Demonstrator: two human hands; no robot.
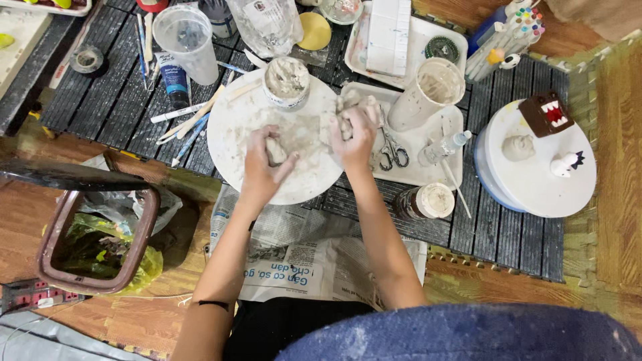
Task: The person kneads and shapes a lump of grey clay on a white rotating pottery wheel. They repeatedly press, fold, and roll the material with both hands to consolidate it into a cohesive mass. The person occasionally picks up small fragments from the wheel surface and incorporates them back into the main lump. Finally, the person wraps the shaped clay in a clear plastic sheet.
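Observation:
A round white board [234, 117], smeared with pale clay, lies on the dark slatted table. My left hand [262, 164] rests on the board, fingers curled around a small lump of grey clay [275, 151]. My right hand [354, 137] grips a bigger lump of clay [348, 109] at the board's right edge. An open tub of clay [287, 81] stands on the far rim of the board, just beyond both hands.
Scissors [391, 152], a spray bottle [445, 147] and a clay-coated cup [428, 92] sit on a white tray to the right. A round turntable [535, 180] holds small clay figures. Brushes and a paint tube lie left; a bin [97, 241] and newspaper [301, 254] are near me.

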